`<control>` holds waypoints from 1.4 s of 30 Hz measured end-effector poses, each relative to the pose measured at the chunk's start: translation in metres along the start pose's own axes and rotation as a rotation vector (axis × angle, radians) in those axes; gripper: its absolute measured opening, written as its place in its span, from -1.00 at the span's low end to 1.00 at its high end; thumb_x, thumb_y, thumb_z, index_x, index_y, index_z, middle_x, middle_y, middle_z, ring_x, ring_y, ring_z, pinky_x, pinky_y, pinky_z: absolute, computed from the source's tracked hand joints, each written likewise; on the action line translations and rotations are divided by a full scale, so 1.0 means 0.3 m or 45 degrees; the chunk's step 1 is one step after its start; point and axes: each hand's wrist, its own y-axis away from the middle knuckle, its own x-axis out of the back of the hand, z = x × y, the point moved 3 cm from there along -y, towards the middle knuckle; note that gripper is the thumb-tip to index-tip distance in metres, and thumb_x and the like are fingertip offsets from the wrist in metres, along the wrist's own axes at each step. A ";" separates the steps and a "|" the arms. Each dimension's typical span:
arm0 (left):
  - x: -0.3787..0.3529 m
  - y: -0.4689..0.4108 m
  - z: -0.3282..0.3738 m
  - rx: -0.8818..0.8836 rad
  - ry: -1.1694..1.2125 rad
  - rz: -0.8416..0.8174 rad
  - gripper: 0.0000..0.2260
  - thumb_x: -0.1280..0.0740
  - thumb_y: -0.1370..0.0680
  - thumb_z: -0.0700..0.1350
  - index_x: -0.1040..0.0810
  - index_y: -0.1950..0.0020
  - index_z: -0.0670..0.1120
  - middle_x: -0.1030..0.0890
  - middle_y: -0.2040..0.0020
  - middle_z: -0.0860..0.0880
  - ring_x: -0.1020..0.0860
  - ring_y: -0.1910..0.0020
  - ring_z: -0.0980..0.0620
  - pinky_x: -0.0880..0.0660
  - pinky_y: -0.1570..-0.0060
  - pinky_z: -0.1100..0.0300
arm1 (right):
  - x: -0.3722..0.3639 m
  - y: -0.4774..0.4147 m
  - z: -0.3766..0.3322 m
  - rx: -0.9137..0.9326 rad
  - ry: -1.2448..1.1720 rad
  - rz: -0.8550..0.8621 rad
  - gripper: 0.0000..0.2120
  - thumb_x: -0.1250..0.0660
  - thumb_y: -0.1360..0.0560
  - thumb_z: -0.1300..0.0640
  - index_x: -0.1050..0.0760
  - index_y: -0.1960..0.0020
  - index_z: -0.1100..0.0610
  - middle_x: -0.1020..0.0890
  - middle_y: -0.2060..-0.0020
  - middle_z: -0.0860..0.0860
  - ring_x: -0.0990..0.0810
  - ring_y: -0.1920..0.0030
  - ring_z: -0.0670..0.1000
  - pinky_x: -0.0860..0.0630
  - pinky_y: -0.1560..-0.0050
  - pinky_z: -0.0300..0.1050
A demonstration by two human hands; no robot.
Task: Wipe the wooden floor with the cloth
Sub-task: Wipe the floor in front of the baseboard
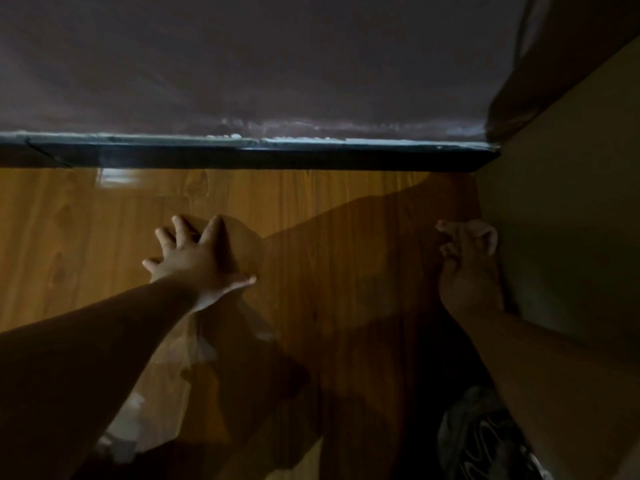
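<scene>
Head view showed the left hand pressed flat on the glossy wooden floor, fingers spread and straight, grasping nothing, near the dark baseboard. Well to its right, the right hand sat against a plain side panel, fingers curled; whether they gripped anything could not be told. Dark patterned fabric lay below the right forearm; whether it was the cloth was unclear.

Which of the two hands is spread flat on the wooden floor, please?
The left hand, fingers splayed on the floor; the right hand has its fingers curled.
</scene>
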 end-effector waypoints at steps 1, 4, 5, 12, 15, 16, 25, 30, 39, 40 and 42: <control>0.003 0.001 0.008 -0.050 0.026 0.084 0.06 -0.36 -0.21 0.48 0.18 -0.52 0.25 0.23 -0.57 -0.08 0.23 -0.52 -0.22 0.02 -0.33 -0.43 | 0.004 -0.003 -0.006 -0.088 -0.005 0.026 -0.46 -0.15 -0.58 0.19 -0.16 -0.55 0.05 -0.20 -0.52 0.12 -0.15 -0.50 0.20 -0.17 -0.44 0.15; -0.009 -0.004 0.080 -0.292 -0.082 0.164 0.02 -0.30 -0.24 0.50 0.14 -0.54 0.24 0.23 -0.57 -0.02 0.25 -0.52 -0.14 0.10 -0.40 -0.37 | -0.051 0.041 -0.153 -0.106 0.025 0.101 -0.48 -0.12 -0.55 0.12 -0.22 -0.49 -0.15 -0.16 -0.53 0.05 -0.09 -0.52 0.15 -0.05 -0.50 0.11; -0.009 -0.007 0.091 -0.306 -0.084 0.168 0.03 -0.29 -0.23 0.51 0.17 -0.53 0.24 0.25 -0.57 -0.02 0.26 -0.52 -0.14 0.11 -0.39 -0.37 | -0.082 0.066 -0.241 0.079 0.005 0.085 -0.49 -0.10 -0.55 0.13 -0.24 -0.46 -0.19 -0.17 -0.53 0.02 -0.07 -0.53 0.12 0.01 -0.52 0.06; -0.048 -0.070 0.262 -0.213 -0.105 0.026 0.09 -0.31 -0.18 0.52 0.25 -0.51 0.25 0.30 -0.56 -0.05 0.28 -0.51 -0.21 0.08 -0.30 -0.45 | -0.079 -0.040 -0.313 0.779 0.147 -0.131 -0.51 -0.03 -0.55 0.08 -0.29 -0.48 -0.10 -0.26 -0.51 -0.04 -0.06 -0.55 0.01 0.03 -0.53 0.08; -0.053 -0.057 0.244 -0.199 -0.126 -0.002 0.09 -0.33 -0.19 0.50 0.24 -0.51 0.24 0.30 -0.56 -0.05 0.27 -0.51 -0.22 0.04 -0.30 -0.46 | 0.007 -0.192 -0.131 0.303 0.105 -0.076 -0.52 -0.06 -0.57 0.13 -0.30 -0.46 -0.13 -0.17 -0.53 0.01 -0.05 -0.54 0.10 -0.02 -0.52 0.03; -0.054 -0.049 0.245 -0.188 -0.121 -0.013 0.09 -0.34 -0.19 0.49 0.23 -0.51 0.24 0.30 -0.56 -0.05 0.27 -0.51 -0.22 0.03 -0.29 -0.46 | 0.026 -0.224 -0.074 0.111 0.019 -0.111 -0.53 -0.09 -0.60 0.14 -0.26 -0.49 -0.10 -0.10 -0.56 0.05 -0.02 -0.54 0.14 -0.02 -0.52 0.00; -0.035 -0.084 0.258 -0.263 -0.089 0.135 0.04 -0.28 -0.21 0.51 0.17 -0.52 0.22 0.23 -0.57 -0.08 0.26 -0.52 -0.21 0.09 -0.28 -0.47 | 0.021 -0.297 -0.185 -0.180 -0.088 0.171 -0.57 -0.10 -0.58 0.03 -0.34 -0.43 0.07 -0.17 -0.51 0.14 -0.10 -0.52 0.17 -0.01 -0.51 0.08; -0.051 -0.062 0.232 -0.257 -0.091 0.088 0.03 -0.28 -0.23 0.51 0.16 -0.53 0.21 0.24 -0.57 -0.06 0.27 -0.52 -0.19 0.08 -0.30 -0.46 | -0.040 -0.215 -0.276 -0.079 -0.075 0.102 -0.62 -0.13 -0.56 0.08 -0.39 -0.36 -0.04 -0.22 -0.48 0.13 -0.14 -0.49 0.17 0.01 -0.49 -0.04; -0.016 -0.047 0.183 -0.362 0.042 0.224 -0.24 -0.30 -0.46 0.30 -0.07 -0.56 0.08 0.06 -0.58 0.05 0.08 -0.55 0.01 0.01 -0.43 -0.19 | -0.092 -0.110 -0.428 0.875 0.046 -0.064 -0.58 -0.15 -0.53 0.16 -0.40 -0.31 -0.19 -0.39 -0.40 -0.09 -0.19 -0.50 0.00 -0.12 -0.47 0.07; -0.011 -0.051 0.182 -0.371 0.035 0.195 -0.23 -0.30 -0.46 0.29 -0.06 -0.56 0.07 0.07 -0.58 0.05 0.09 -0.55 0.02 0.02 -0.43 -0.18 | -0.054 -0.161 -0.352 0.733 0.079 -0.012 -0.57 -0.16 -0.53 0.19 -0.41 -0.29 -0.21 -0.39 -0.40 -0.09 -0.21 -0.49 0.01 -0.12 -0.47 0.02; -0.006 -0.040 0.156 -0.371 0.007 0.143 -0.21 -0.31 -0.45 0.29 -0.04 -0.56 0.07 0.09 -0.58 0.06 0.10 -0.55 0.03 0.01 -0.43 -0.17 | 0.016 -0.217 -0.207 0.429 0.061 -0.077 -0.57 -0.19 -0.55 0.20 -0.41 -0.33 -0.18 -0.34 -0.44 -0.02 -0.21 -0.46 0.08 -0.09 -0.45 -0.05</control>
